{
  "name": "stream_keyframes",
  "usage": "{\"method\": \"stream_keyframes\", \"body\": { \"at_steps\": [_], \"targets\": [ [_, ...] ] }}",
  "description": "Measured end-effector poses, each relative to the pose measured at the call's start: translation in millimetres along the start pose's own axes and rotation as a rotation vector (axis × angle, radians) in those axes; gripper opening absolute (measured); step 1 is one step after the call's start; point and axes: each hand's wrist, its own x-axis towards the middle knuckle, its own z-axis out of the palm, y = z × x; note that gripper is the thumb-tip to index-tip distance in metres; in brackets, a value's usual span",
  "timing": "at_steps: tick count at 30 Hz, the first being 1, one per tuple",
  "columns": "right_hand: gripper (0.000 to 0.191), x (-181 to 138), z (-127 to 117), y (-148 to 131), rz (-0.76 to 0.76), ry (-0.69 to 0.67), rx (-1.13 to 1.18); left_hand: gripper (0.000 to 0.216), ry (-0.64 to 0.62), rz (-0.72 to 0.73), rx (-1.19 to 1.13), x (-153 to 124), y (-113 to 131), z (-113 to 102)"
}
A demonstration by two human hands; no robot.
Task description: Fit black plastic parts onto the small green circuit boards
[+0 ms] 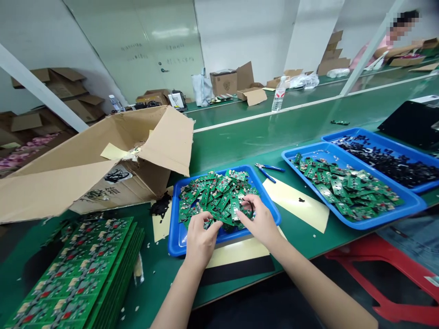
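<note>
A blue tray (pixel 173 228) heaped with small green circuit boards (pixel 206 194) stands in front of me. My left hand (pixel 201 235) is over the tray's near rim, fingers curved and thumb apart, with nothing visible between them. My right hand (pixel 259 221) reaches over the tray's right part. Its thumb and forefinger are at the edge of one small circuit board (pixel 235 208), which stands tilted above the heap; the exact grip is partly hidden. A thin black loop (pixel 253 208) shows by the right fingers; I cannot make out what it is.
Left are a stack of uncut board panels (pixel 78 269) and an open cardboard box (pixel 161 180). Blue-handled pliers (pixel 269 171) lie behind the tray. Right are a second board tray (pixel 356 224), a tray of black parts (pixel 387 157) and a red stool (pixel 387 265). A bottle (pixel 278 97) stands behind.
</note>
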Motion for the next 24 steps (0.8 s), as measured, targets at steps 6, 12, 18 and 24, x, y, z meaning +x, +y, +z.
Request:
{"method": "stream_keyframes", "body": {
  "at_steps": [6, 12, 18, 24],
  "targets": [
    [0.031, -4.6, 11.1, -4.0, -0.049, -0.244, 0.085, 0.025, -0.082, 0.02, -0.072, -7.7, -3.7, 6.1],
    [0.043, -3.5, 16.4, -1.3, -0.048, -0.28, 0.025, 0.025, -0.118, 0.0, -0.087, -7.9, -6.9, 7.0],
    [0.028, 1.5, 18.4, 3.0, -0.096, -0.157, 0.046, 0.028, -0.061, -0.059, -0.071, -14.3, -7.6, 10.3],
    [0.033, 17.2, 6.4, 3.2, -0.147, -0.078, -0.049, 0.023, 0.013, -0.198, -0.315, -17.4, -10.7, 5.3]
  ]
}}
